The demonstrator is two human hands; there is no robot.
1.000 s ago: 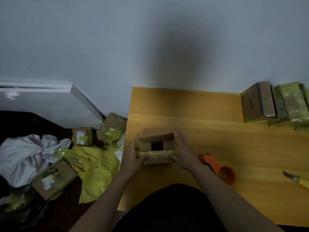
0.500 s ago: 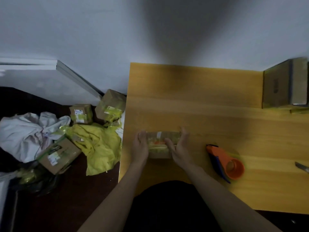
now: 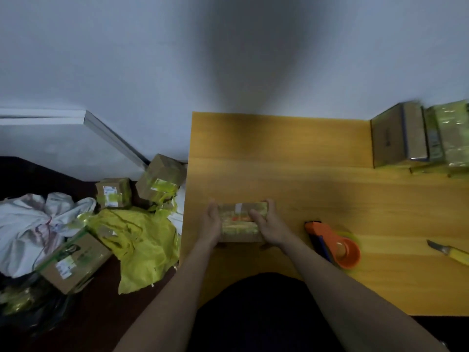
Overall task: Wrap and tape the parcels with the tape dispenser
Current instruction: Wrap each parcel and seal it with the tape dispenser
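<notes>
Bench point(image 3: 291, 148): wooden, set against a pale wall point(image 3: 127, 59). Yellow-handled utility knife point(image 3: 450, 252) lies flat near the bench's right edge. On the dark floor point(image 3: 106, 308) to the left: crumpled white cloth point(image 3: 28, 224) and a yellow plastic bag point(image 3: 142, 240), touching one another.

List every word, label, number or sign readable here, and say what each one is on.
None can be read.
Parcel held in both hands: white sticker and orange patch, blurred.
Small box on the floor: white label, print too small.
Box by the table leg: no print legible.
Large box on the floor: dark logo and white label, unreadable.
Brown box at the table's far right: dark mark on its face, blurred.
</notes>
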